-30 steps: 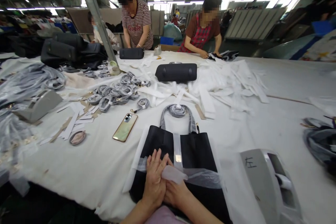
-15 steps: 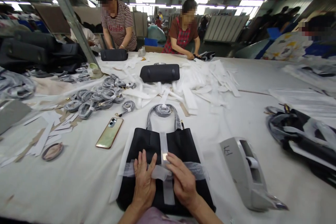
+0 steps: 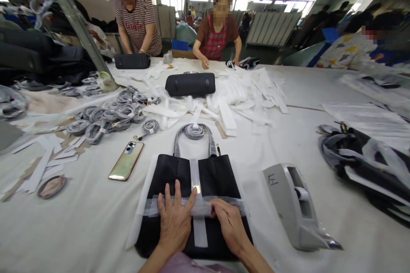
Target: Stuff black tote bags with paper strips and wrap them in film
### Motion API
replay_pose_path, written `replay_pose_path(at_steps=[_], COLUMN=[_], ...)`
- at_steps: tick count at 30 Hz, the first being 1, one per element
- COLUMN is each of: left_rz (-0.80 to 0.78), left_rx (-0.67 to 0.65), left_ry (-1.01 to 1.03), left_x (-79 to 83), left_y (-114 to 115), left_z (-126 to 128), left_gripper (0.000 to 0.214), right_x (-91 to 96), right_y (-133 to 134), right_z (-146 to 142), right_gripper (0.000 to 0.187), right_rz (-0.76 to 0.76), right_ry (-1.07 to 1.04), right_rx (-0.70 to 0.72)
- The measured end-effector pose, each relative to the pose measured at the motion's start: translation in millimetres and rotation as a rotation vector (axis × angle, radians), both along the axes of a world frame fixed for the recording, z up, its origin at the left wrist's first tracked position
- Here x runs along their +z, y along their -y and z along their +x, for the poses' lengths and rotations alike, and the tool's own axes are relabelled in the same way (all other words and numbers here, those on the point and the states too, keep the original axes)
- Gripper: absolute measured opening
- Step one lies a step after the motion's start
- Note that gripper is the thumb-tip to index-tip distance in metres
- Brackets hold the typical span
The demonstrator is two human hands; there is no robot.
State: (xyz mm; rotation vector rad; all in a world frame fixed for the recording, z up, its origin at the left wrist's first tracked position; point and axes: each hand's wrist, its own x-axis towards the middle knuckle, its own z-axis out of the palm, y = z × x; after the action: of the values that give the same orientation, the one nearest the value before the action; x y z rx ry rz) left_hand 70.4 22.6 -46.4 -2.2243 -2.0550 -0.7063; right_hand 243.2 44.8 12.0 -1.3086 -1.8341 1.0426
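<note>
A black handbag (image 3: 218,179) lies flat on the table in front of me, its wrapped handles (image 3: 177,140) pointing away. One white strip (image 3: 200,234) runs down its middle, and a translucent wrapping strip (image 3: 205,208) crosses it sideways. My left hand (image 3: 175,217) rests flat on the bag and the crossing strip, fingers spread. On the right part of that strip, my right hand (image 3: 229,222) has its fingers curled together, pinching the strip; the fingertips are partly hidden. A coiled strap (image 3: 194,131) in wrapping sits between the handles.
A grey tape dispenser (image 3: 288,209) stands right of the bag, and a phone (image 3: 126,161) lies to the left. Beyond are coiled straps (image 3: 107,115), white strips (image 3: 253,94) and a black bag (image 3: 190,84). Two co-workers stand across the table; another person is at far right.
My left hand's fingers have spread wider on the strip. My right hand has moved slightly right, its fingers now curled; the crossing strip's loose end lies flatter. The view has shifted a little.
</note>
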Motion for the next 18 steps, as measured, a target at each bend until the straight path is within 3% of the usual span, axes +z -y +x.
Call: replay_pose_path(at_steps=[3, 11, 18], left_rz=[-0.007, -0.067, -0.060], left_rx=[-0.007, -0.073, -0.369], left_ry=[-0.023, 0.019, 0.105], left_x=[-2.8, -7.3, -21.4], left_y=[0.1, 2.1, 13.4], left_z=[-0.3, -3.4, -23.9], left_gripper=[0.089, 0.077, 0.058], right_x=[1.9, -24.4, -24.0], right_y=[-0.6, -4.1, 0.4], right_z=[-4.7, -9.5, -4.5], right_gripper=[0.030, 0.027, 0.024], right_rz=[-0.140, -0.211, -0.211], right_ry=[0.036, -0.042, -0.088], right_rx=[-0.108, -0.228, -0.241])
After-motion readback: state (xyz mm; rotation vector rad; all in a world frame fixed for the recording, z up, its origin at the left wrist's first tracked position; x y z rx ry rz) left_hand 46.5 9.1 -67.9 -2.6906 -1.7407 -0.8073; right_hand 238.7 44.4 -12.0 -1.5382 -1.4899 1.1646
